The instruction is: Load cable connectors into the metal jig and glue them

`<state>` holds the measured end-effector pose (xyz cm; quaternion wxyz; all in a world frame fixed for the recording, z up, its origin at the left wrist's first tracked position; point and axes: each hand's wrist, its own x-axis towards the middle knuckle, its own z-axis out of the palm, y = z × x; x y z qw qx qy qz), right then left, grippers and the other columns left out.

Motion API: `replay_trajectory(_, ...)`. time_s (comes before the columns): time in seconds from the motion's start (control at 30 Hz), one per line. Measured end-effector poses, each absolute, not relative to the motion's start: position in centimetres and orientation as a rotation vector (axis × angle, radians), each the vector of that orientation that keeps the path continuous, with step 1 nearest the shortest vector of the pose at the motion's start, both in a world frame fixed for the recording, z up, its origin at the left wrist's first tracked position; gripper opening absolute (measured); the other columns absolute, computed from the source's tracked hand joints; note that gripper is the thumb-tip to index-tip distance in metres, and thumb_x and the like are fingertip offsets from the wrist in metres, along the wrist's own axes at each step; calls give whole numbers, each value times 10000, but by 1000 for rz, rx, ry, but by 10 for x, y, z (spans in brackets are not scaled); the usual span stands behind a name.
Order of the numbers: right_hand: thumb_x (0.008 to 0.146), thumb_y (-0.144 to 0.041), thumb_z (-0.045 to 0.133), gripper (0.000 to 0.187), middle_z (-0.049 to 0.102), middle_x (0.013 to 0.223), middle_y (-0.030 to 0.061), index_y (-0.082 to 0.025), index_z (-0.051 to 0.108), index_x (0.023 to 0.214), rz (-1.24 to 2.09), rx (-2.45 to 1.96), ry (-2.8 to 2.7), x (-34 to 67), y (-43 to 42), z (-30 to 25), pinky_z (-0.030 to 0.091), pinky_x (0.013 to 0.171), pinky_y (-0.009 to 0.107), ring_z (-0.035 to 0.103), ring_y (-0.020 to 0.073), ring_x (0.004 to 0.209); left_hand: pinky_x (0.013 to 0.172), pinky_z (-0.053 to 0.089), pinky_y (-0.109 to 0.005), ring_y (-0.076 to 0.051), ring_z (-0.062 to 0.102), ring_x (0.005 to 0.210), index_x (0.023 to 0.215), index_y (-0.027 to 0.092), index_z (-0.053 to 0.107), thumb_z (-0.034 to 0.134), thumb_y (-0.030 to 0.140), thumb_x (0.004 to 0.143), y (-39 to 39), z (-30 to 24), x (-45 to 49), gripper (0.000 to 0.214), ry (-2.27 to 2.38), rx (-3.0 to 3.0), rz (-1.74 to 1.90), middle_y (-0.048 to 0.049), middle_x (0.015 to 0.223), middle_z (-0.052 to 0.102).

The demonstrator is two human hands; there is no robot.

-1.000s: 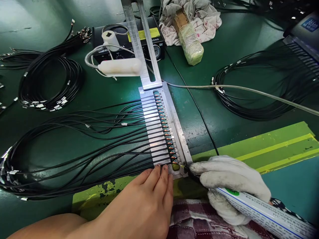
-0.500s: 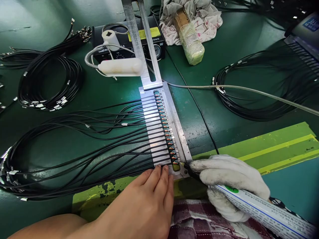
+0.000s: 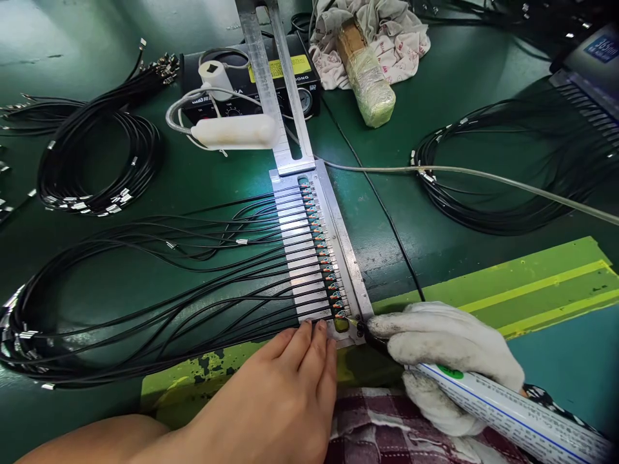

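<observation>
A metal jig [image 3: 294,258] lies on the table with a row of black cables [image 3: 261,280] set across it, their stripped colored wires and small connectors along its slot. My bare left hand [image 3: 290,380] rests flat at the jig's near end, fingertips on its edge by the lowest cable; the thumb is hidden. My right hand [image 3: 449,361], in a white glove, is closed around a white printed glue tube [image 3: 503,412] with a dark nozzle. Its thin tip reaches the lowest connector [image 3: 341,316] in the row.
A white lamp [image 3: 235,132] shines on the jig, before a black controller box [image 3: 251,90] with a gauge. Coiled cables [image 3: 99,164] lie left, and another bundle [image 3: 440,206] right. A wrapped block [image 3: 370,80] rests on a cloth [image 3: 406,38]. A thin hose [image 3: 459,169] crosses the right side.
The nozzle and gloved right hand have shifted very slightly, the tip staying at the lowest connector. My left hand keeps its place on the jig.
</observation>
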<state>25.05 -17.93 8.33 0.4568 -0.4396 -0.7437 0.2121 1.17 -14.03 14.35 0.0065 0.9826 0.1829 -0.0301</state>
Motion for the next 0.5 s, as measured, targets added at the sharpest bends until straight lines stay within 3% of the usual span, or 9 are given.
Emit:
replay_trajectory(0.4, 848, -284, 647, 136, 775, 948, 60, -263, 696, 972, 625, -1095, -1683, 247, -177, 89, 621, 732, 325, 748, 217, 799, 869, 522, -413, -329, 658, 1096, 1251, 18, 613, 340, 188, 969, -137, 139, 13, 428, 466, 3035, -205, -222, 1259, 641)
replay_trajectory(0.5, 871, -286, 648, 81, 771, 920, 71, -250, 707, 915, 679, -1143, -1520, 250, -174, 97, 630, 715, 302, 749, 216, 806, 851, 523, -372, -285, 675, 1047, 1222, 55, 626, 392, 139, 960, -142, 131, 9, 361, 504, 3025, -149, -184, 1188, 693)
